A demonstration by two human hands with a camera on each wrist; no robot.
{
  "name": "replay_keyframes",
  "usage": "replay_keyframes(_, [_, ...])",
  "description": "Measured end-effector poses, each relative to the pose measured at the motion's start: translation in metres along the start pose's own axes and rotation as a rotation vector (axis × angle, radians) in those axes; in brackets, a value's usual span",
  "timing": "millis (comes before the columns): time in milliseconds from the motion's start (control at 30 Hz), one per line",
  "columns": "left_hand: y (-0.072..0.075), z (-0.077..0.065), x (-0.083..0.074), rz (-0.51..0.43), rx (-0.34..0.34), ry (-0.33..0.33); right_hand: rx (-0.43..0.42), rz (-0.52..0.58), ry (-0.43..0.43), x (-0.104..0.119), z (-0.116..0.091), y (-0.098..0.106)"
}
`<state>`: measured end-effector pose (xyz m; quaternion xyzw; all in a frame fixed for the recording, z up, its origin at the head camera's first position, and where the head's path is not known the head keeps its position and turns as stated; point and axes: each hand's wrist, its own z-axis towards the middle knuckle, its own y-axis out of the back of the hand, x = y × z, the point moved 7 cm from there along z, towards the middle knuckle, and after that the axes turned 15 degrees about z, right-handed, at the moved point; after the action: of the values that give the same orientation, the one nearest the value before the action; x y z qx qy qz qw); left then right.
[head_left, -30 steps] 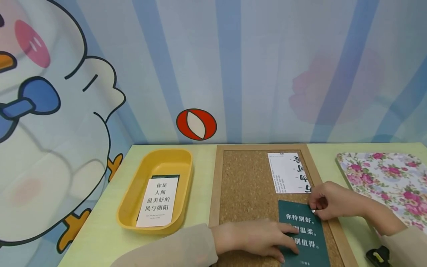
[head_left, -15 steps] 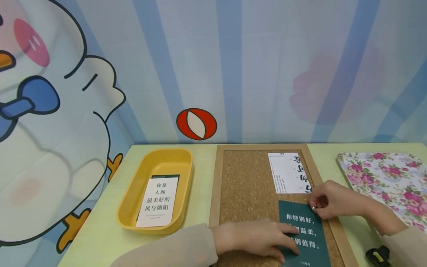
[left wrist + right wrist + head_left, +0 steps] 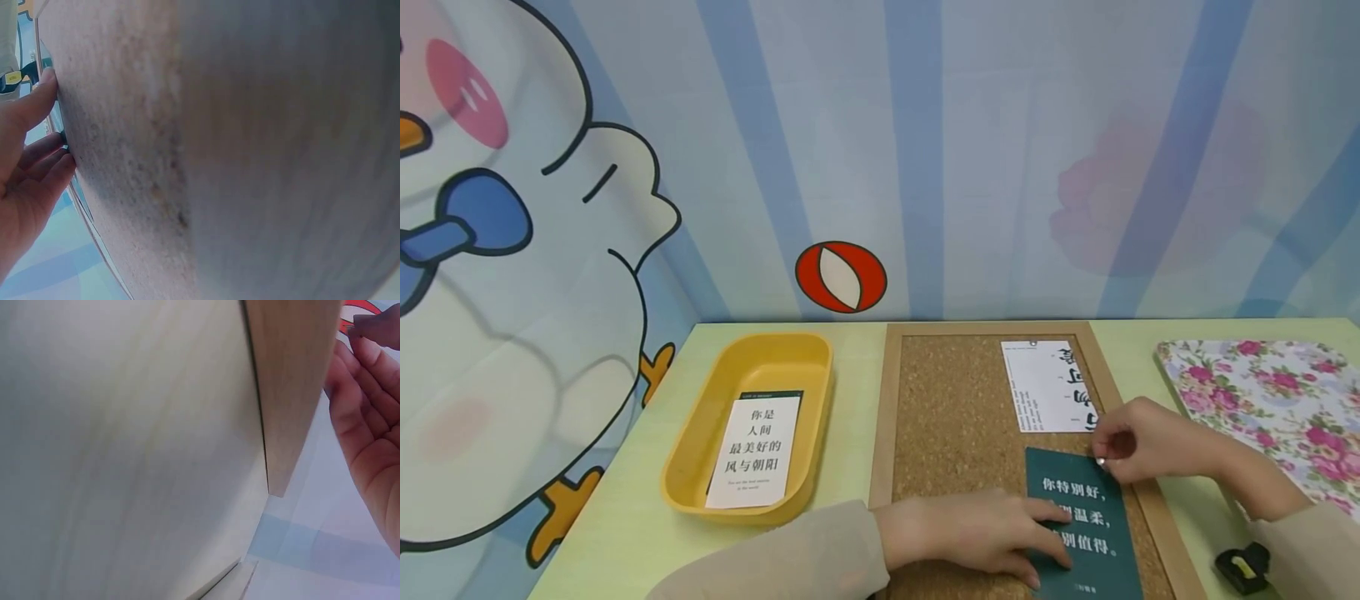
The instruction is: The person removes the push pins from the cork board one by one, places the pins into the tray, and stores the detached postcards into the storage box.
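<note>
- Between the earlier head frame and this one, the right hand (image 3: 1138,442) had crept slightly up and toward the far edge of the cork board (image 3: 955,417), while the green card (image 3: 1086,521) and left hand (image 3: 977,533) stayed put.
- Green card lay flat at the board's near right corner, its long axis running near to far.
- Right hand sat at the card's far right corner, thumb and forefinger pinched on a small silver pin (image 3: 1101,460); the card stretched away from that grip toward the near edge and leftward.
- Left hand pressed the card's left edge with flat, spread fingers, and lay nearer its middle than the right.
- White card (image 3: 1048,385) was pinned at the board's far right, just beyond the green one.
- Yellow tray (image 3: 700,467) left of the board held another white card (image 3: 754,454).
- Floral cloth (image 3: 1270,400) lay at the table's right edge, a small black object (image 3: 1243,567) near the right sleeve.
</note>
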<state>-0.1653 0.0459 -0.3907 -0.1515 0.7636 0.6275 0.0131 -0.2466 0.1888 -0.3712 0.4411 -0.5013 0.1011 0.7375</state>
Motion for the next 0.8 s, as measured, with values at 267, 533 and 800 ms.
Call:
replay_keyframes(267, [0.0,0.0,0.0,0.002,-0.002,-0.002,-0.038,0.039,-0.01,0.001,-0.004,0.006])
replay_keyframes(533, [-0.001,0.001,0.0,0.004,-0.001,-0.008,-0.061,0.026,0.002,0.005,-0.007,0.01])
replay_keyframes(800, [0.0,0.0,0.0,-0.001,-0.003,-0.005,-0.081,0.005,0.0,0.009,-0.012,0.019])
